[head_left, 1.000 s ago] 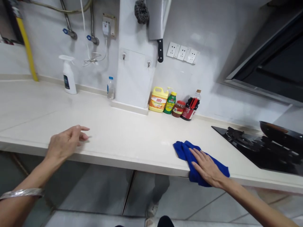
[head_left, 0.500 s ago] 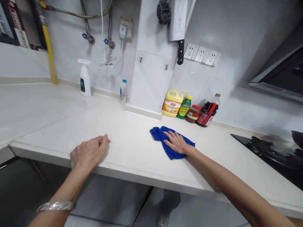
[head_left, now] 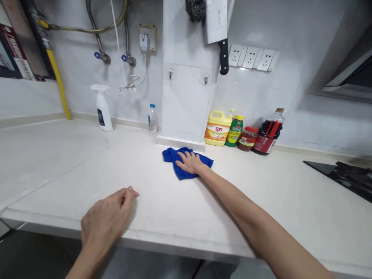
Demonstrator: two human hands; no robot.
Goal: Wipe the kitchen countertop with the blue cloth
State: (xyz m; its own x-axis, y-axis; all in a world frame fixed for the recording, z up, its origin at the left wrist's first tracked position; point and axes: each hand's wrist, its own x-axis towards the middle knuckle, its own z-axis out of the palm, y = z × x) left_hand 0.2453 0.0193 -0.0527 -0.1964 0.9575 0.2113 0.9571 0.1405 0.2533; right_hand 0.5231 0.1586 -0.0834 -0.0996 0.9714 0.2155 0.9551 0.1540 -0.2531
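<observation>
A blue cloth (head_left: 183, 172) lies rumpled on the white countertop (head_left: 157, 217), just in front of the wall pillar's base. Flat on top of it presses my right hand (head_left: 190, 162), fingers spread and palm down. My left hand (head_left: 109, 215) rests at the counter's front edge, its fingers curled in and thumb against them, with nothing visible in it. The undersides of the left fingers are hidden.
Along the wall stand a spray bottle (head_left: 103, 110), a small clear bottle (head_left: 152, 120), a yellow detergent jug (head_left: 217, 130), a green bottle (head_left: 234, 131), a red-lidded jar (head_left: 247, 139) and a dark sauce bottle (head_left: 267, 133). A cleaver (head_left: 223, 56) hangs above; a stove (head_left: 345, 178) sits right.
My right hand has slid the blue cloth left and toward the pillar's base. The left hand keeps its curled pose at the edge. The camera view has shifted somewhat.
</observation>
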